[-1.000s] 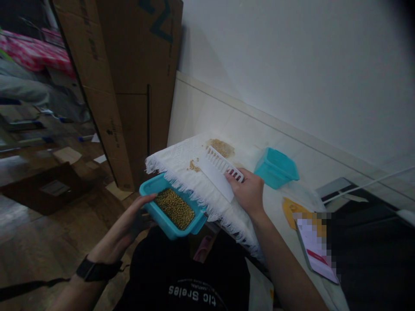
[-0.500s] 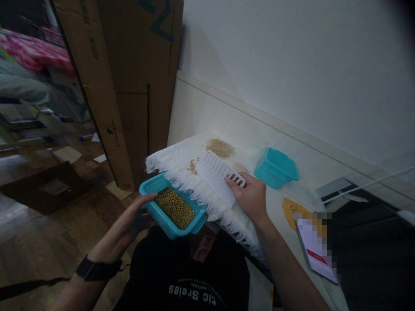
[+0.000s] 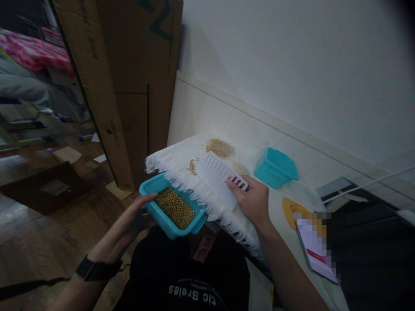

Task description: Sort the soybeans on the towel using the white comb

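Note:
My left hand (image 3: 136,214) grips the left end of a teal plastic tub (image 3: 152,218), thumb over its rim. Greenish beans (image 3: 177,207) lie in the tub, which is held just below the table's fringed cloth edge. In my right hand (image 3: 253,196) is a white plastic scraper (image 3: 215,179) with a row of slots, its flat blade low over the white cloth (image 3: 171,155). A few loose tan beans (image 3: 192,166) lie by the blade's left end. Behind the scraper is a spread pile of pale yellow grains (image 3: 220,147).
A second teal tub (image 3: 275,168) stands toward the wall. To the right are a yellow cloth-like item (image 3: 288,209), a phone-like slab (image 3: 316,252) and a black object (image 3: 366,255). A tall cardboard box (image 3: 136,86) borders the table's left side.
My right hand and the scraper have shifted slightly to the right, away from the loose tan beans. The tub in my left hand has stayed in place.

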A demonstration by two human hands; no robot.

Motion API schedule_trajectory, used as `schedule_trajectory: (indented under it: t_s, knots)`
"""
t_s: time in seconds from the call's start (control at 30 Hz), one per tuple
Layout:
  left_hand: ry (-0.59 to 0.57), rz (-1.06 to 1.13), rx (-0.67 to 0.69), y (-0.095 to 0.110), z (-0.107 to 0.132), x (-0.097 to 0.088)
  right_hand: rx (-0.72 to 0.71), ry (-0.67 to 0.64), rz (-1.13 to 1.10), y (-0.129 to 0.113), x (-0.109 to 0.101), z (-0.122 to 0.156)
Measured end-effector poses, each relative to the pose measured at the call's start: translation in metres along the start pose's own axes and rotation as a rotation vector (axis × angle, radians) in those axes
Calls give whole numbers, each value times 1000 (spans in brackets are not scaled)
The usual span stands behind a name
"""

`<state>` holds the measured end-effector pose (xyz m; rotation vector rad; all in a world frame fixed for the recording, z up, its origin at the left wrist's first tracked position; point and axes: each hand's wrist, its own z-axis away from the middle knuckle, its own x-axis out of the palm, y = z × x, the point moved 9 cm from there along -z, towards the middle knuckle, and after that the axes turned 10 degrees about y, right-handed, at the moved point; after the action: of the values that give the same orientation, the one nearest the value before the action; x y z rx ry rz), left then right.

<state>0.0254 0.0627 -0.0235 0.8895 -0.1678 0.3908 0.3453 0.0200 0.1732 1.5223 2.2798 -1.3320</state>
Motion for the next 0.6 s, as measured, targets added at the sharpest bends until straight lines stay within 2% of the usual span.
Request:
schedule_trajectory:
  t_s: [0.33,0.6]
  knots:
    - [-9,-14,-1,-3,-4,0,-10,-8,-28,-8,7,-2]
    - [13,-11,3,0,-1,-3,-28,-48,-68,-16,22,-5]
